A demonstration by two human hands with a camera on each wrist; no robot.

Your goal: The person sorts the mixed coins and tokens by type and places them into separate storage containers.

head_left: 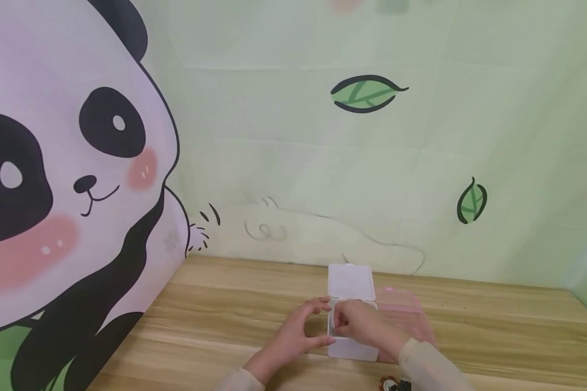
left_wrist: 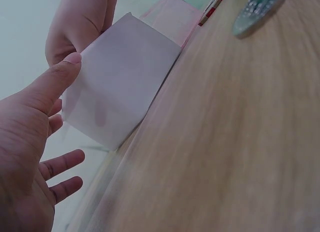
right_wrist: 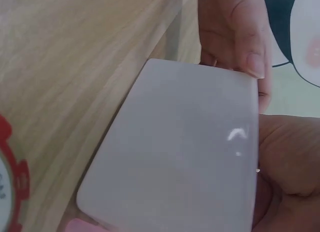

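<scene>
A white box (head_left: 354, 349) stands on the wooden table with its lid (head_left: 350, 281) tipped back. My left hand (head_left: 293, 334) holds the box at its left side, thumb on the near corner and fingers toward the far corner. In the left wrist view the thumb (left_wrist: 62, 74) lies on the box's rim, while two fingers (left_wrist: 65, 172) stick out away from it. My right hand (head_left: 364, 323) reaches down into the box with its fingers bent. The walls of the box hide its fingertips in both wrist views, so I cannot see whether they hold anything.
A see-through pink case (head_left: 406, 317) lies right of the box. Near the table's front edge are a red and white poker chip (head_left: 388, 384) and a black object (head_left: 405, 385). The left wrist view also catches a greenish round piece (left_wrist: 257, 14). A panda-print cloth (head_left: 274, 163) hangs behind.
</scene>
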